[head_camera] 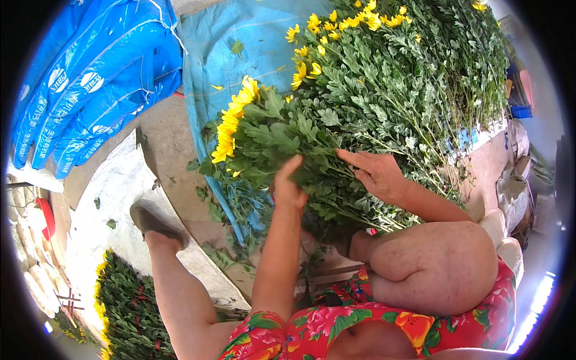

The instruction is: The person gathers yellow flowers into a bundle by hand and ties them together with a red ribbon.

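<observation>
My left hand (289, 183) holds a bunch of yellow chrysanthemums (274, 135) from its lower left side, its thumb up against the leaves. The yellow heads line up at the bunch's upper left, and the stems run down to the right. On the right side of the bunch rests my right hand (375, 173), index finger stretched out onto the leaves, the other fingers bent. Whether it grips a stem cannot be told. Just behind lies a large heap of cut chrysanthemums (387, 81), its stems pointing to the lower right.
A blue tarp (202, 54) lies under the flowers, with loose leaves and petals on it. Blue printed sacks (112, 81) are stacked at the upper left. Tied chrysanthemum bunches (130, 310) lie at the lower left beside a white sheet (112, 198). My knees flank the work.
</observation>
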Available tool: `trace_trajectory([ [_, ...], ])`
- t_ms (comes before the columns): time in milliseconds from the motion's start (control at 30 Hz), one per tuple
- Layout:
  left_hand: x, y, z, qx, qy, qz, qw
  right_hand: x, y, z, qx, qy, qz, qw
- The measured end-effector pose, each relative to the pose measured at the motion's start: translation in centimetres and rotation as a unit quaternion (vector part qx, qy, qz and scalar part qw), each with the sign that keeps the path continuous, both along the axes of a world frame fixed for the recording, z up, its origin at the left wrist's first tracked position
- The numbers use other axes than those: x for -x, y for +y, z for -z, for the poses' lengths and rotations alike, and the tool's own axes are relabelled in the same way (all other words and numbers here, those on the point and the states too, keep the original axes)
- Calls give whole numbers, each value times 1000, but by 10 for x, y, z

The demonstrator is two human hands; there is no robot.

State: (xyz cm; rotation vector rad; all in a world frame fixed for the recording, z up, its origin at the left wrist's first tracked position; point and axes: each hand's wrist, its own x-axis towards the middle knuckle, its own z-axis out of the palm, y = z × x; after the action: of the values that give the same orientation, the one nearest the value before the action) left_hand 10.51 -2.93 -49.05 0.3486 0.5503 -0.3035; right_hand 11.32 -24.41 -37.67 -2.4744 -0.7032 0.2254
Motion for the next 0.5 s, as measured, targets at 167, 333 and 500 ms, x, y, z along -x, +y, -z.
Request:
trace_trajectory([
  [167,0,-5,-21,1,-39,1,999,5,-2,-13,58,-1,-32,998],
  [333,1,-2,-30,17,-64,23,998,6,-7,-34,26,13,-88,996],
  [500,-2,40,-47,-59,-100,-38,993,-15,-55,-51,-219,229,-38,948],
])
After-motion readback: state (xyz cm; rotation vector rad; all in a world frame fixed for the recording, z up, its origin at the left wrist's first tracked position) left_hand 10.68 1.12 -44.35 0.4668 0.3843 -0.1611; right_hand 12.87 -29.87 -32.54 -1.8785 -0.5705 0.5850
